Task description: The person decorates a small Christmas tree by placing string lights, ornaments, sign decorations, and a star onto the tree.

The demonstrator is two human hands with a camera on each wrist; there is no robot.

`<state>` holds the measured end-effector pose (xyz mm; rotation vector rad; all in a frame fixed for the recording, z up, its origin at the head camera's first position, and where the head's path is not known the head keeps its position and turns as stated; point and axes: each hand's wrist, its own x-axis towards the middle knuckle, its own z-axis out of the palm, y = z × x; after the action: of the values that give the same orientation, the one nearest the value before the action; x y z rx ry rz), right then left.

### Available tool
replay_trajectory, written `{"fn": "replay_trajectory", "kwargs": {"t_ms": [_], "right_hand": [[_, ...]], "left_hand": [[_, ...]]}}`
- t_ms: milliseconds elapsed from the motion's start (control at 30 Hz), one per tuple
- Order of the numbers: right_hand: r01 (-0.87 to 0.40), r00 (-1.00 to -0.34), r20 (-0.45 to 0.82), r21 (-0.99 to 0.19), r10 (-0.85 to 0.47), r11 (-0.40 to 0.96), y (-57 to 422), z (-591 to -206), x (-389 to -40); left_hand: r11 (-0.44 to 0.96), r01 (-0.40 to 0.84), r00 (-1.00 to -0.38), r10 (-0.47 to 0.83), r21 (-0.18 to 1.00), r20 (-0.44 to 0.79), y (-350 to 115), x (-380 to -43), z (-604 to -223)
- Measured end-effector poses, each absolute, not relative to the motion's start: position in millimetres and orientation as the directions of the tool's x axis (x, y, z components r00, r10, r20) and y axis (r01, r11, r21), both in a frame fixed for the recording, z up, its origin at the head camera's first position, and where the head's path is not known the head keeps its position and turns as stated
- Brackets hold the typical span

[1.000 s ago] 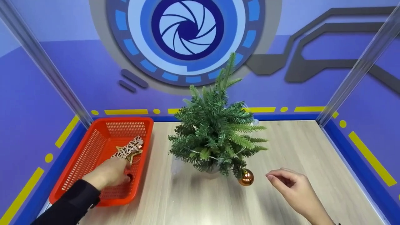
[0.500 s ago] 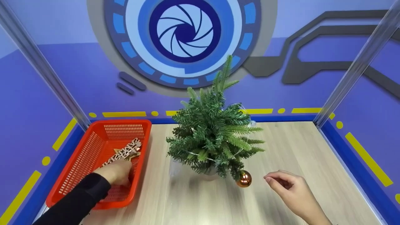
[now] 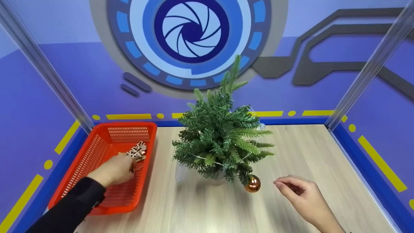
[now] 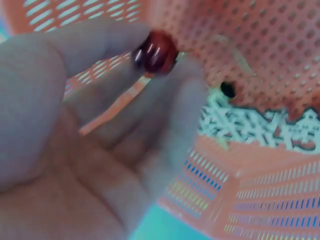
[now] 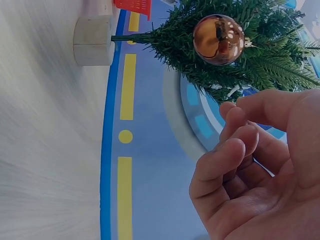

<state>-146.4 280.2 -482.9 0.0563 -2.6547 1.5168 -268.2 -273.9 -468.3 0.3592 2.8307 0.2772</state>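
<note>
My left hand [image 3: 114, 170] reaches into the red basket [image 3: 154, 139] and pinches a small shiny dark-red bauble [image 4: 156, 52] between thumb and fingers. Beside it in the basket lies a pale cut-out ornament [image 3: 138, 149], partly hidden by the hand in the head view. My right hand [image 3: 299, 192] hovers over the table with loosely curled fingers and nothing in them. Just left of it, a copper-coloured bauble [image 3: 253, 183] hangs from a low branch of the small Christmas tree [image 3: 216, 136].
The tree stands on a pale block base [image 5: 93, 41] in the middle of the wooden table [image 3: 297, 149]. Thin clear wire loops among its branches. Printed blue-purple panels [image 3: 84, 74] close off the back and both sides, with metal posts at the corners.
My left hand first went deeper and rightward in the basket, then came back left and up, a bauble now in its fingers. The right hand has stayed in place.
</note>
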Motion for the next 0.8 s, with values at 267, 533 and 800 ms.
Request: {"fn": "replay_trajectory", "kwargs": {"t_ms": [267, 533, 800], "right_hand": [[-0.195, -0.979, 0.199, -0.861, -0.042, 0.470, 269, -467, -133], [-0.525, -0.851, 0.482, -0.776, -0.208, 0.349, 245, -447, -118], [-0.692, -0.708, 0.605, -0.696, -0.364, 0.192, 204, -437, -111]], "left_hand": [[0.903, 0.342, -0.904, 0.240, 0.260, 0.354, -259, -236, -422], [0.682, 0.623, -0.669, 0.212, 0.383, 0.712, -192, -170, -367], [0.384, 0.887, -0.398, 0.355, 0.256, 0.846, -131, -128, -359]]}}
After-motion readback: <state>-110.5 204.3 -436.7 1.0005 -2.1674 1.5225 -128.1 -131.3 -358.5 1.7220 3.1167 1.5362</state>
